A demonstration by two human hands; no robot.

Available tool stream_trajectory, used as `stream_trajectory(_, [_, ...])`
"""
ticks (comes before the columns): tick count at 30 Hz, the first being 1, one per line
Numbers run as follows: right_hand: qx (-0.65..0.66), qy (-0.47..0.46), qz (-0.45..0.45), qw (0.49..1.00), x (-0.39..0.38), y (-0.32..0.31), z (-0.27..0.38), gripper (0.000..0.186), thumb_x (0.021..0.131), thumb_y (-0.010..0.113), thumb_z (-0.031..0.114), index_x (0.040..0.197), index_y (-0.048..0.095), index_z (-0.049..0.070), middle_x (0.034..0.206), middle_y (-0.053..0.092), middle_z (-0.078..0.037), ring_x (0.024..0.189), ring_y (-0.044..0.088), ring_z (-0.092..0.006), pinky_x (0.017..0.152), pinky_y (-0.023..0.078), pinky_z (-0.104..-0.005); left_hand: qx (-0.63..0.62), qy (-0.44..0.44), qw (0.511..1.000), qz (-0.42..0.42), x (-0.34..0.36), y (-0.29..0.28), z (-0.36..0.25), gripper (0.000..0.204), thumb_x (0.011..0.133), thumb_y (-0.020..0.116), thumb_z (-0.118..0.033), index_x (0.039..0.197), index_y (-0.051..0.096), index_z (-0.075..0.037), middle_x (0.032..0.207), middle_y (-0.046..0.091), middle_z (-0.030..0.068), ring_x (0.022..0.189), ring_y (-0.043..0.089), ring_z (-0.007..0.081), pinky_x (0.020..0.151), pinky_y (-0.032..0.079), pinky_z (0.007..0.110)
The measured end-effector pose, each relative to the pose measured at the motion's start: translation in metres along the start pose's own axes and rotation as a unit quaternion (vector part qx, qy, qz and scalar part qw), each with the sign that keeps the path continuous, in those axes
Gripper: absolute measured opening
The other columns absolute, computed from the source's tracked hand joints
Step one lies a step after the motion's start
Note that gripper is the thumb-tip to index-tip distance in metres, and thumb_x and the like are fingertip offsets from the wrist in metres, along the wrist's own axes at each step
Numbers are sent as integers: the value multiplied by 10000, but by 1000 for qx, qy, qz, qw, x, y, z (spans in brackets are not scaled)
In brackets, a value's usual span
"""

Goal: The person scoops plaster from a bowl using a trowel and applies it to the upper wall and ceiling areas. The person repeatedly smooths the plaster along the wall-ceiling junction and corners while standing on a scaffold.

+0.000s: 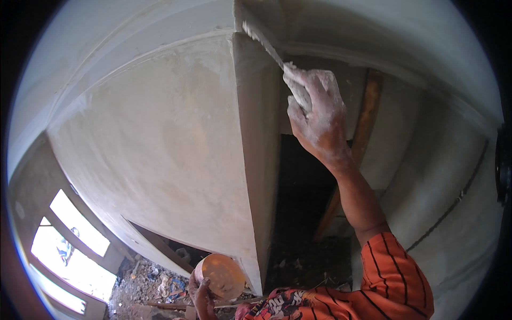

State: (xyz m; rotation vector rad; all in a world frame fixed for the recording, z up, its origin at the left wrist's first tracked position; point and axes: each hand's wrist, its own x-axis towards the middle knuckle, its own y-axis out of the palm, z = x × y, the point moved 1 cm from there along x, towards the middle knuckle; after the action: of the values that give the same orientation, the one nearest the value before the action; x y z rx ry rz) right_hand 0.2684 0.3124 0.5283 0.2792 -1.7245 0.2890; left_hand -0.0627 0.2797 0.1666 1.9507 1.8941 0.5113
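Note:
My right hand (321, 114), dusted with white, is raised and closed round the handle of a putty knife (265, 45). The knife's blade points up and left, with pale paste along its edge, close to where the wall corner (235, 33) meets the ceiling. I cannot tell whether the blade touches the surface. Low down, my left hand (202, 297) grips the side of a round, translucent orange bowl (224, 276). What the bowl contains is hard to make out.
A broad plastered wall (154, 144) fills the left. Beyond its vertical edge is a dark opening (304, 181) with a slanted wooden plank (368, 114). Rubble and litter (152, 282) cover the floor below. Bright window openings (74, 250) are at the far left, with a figure outside.

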Motion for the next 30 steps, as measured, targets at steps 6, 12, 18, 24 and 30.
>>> stream_trajectory(6, [31, 4, -85, 996, 14, 46, 15, 460, 763, 621, -61, 1194, 595, 99, 1004, 570, -163, 894, 621, -340, 715, 528, -418, -5, -13, 1000, 10, 7, -10, 11, 626, 739, 685, -116, 1300, 484, 77, 1148, 605, 167, 1041, 607, 249, 924, 484, 346])
stream_trajectory(12, [43, 32, -74, 996, -17, 73, 25, 543, 686, 576, -105, 1217, 565, 6, 1021, 590, -162, 984, 533, -346, 857, 468, -441, -9, -17, 1000, -5, 7, -17, 19, 652, 737, 692, -130, 1318, 472, 67, 1170, 592, 172, 1051, 602, 255, 932, 485, 360])
stream_trajectory(18, [53, 21, -38, 998, -29, 31, 8, 537, 703, 582, -116, 1211, 610, 56, 997, 567, -169, 931, 583, -343, 776, 515, -412, 6, -11, 1000, -19, 9, -20, 21, 623, 749, 680, -147, 1301, 482, 62, 1149, 604, 166, 1034, 615, 255, 916, 502, 366])
stream_trajectory(24, [34, 2, -16, 999, 23, -1, 2, 466, 729, 607, -75, 1177, 627, 49, 1060, 622, -126, 983, 583, -289, 867, 481, -370, -7, -10, 1000, 13, 9, -12, 12, 579, 748, 654, -92, 1277, 496, 83, 1113, 615, 170, 1015, 620, 253, 921, 487, 350])
stream_trajectory(30, [48, 9, 48, 998, -4, -1, -2, 510, 703, 597, -90, 1179, 625, 92, 1001, 604, -136, 948, 597, -319, 817, 519, -403, 3, -16, 1000, 21, 12, -15, 13, 574, 755, 660, -102, 1276, 500, 79, 1121, 613, 165, 1022, 615, 249, 921, 485, 348])
